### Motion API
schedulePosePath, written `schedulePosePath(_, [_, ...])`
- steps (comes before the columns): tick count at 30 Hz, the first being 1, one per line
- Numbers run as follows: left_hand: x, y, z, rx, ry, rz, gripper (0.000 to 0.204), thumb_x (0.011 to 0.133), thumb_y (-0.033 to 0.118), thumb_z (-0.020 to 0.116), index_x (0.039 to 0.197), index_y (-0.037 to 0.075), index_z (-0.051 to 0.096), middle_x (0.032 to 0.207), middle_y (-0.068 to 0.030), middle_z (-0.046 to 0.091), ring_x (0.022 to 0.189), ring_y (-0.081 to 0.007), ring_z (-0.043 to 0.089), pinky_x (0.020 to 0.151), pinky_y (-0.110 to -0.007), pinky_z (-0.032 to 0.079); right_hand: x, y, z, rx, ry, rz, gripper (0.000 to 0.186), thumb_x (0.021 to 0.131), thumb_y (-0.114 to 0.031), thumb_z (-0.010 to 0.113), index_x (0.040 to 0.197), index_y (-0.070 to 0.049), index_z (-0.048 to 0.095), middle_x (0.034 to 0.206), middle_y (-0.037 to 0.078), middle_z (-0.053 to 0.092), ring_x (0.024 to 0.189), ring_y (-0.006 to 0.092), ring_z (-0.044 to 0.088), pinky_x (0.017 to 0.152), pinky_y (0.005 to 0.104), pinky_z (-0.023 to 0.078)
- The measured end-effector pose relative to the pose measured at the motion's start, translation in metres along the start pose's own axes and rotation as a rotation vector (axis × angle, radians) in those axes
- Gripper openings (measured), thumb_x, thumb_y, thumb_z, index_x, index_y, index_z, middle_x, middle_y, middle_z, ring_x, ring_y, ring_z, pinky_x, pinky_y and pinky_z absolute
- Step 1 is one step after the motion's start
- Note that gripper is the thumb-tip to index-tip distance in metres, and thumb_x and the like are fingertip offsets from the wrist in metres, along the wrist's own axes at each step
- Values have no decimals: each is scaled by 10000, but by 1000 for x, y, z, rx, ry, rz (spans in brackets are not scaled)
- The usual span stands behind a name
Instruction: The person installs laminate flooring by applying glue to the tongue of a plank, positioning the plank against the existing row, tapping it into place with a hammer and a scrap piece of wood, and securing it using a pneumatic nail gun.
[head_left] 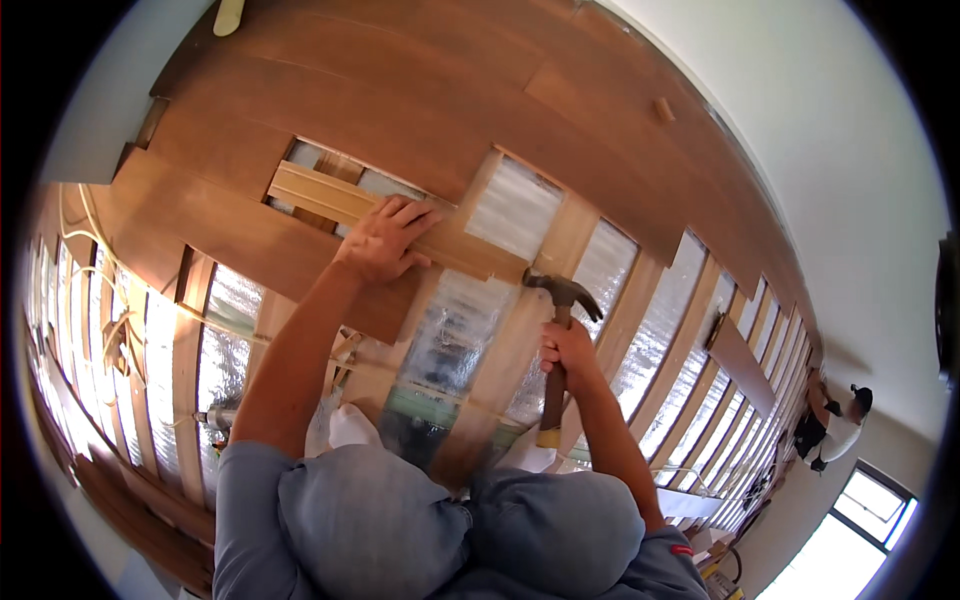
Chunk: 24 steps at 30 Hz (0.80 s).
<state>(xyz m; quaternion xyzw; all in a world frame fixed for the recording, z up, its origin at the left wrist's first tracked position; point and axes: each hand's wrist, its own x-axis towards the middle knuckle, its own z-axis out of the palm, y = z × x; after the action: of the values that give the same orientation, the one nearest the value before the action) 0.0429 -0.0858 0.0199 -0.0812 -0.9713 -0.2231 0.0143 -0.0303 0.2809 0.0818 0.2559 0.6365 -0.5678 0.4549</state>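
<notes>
A light-coloured wooden plank (330, 196), grooved along its length, lies at a slant across a gap in the brown floorboards (400, 90). Spread over the plank's middle, my left hand (388, 240) rests with its fingers stretched out. My right hand (567, 350) is wrapped round the brown handle of a claw hammer (565, 291). The hammer's head is at the plank's right end, its claw pointing right; whether it touches the wood I cannot tell. Under my left palm, part of the plank is hidden.
Bare wooden joists (640, 310) with silver foil (455, 325) between them surround my knees. A loose board (742, 362) lies across joists at the right. Cable (125, 290) trails at the left near a metal tool (215, 418). Another person (835, 425) works far right by the wall.
</notes>
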Motion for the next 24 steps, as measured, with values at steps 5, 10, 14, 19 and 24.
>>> schedulePosePath(5, [13,3,-2,-16,22,5,715,824,405,786,1428,90,570,1435,-65,533,1311,-333,479,1162,-475,381,8,29,-20,331,328,-195,174,937,-137,674,870,-93,519,662,-31,439,498,93,445,422,306,410])
schedulePosePath(10, [-2,-5,-2,-33,-5,-54,713,824,412,792,1432,114,569,1440,-64,537,1329,-333,475,1175,-461,379,8,3,8,50,-45,-2,212,949,-122,687,921,-137,477,666,-51,428,474,71,404,415,284,381])
schedulePosePath(14, [10,-1,-4,-81,41,-11,690,827,404,794,1422,128,581,1436,-65,545,1330,-330,487,1177,-454,384,9,20,-37,126,230,-168,215,948,-154,666,853,-143,474,626,-70,369,460,59,362,405,265,369])
schedulePosePath(19, [0,-7,-4,-102,70,22,706,799,363,809,1418,112,580,1407,-73,564,1271,-331,519,1156,-466,393,8,27,17,128,55,-4,192,951,-127,648,879,-142,470,668,-45,405,482,74,394,419,282,377])
schedulePosePath(24, [1,-13,-7,-91,21,23,662,841,405,783,1410,126,592,1401,-58,566,1304,-318,511,1178,-446,365,4,23,-11,55,92,-81,194,952,-133,656,904,-148,468,668,-42,414,479,78,407,415,282,373])
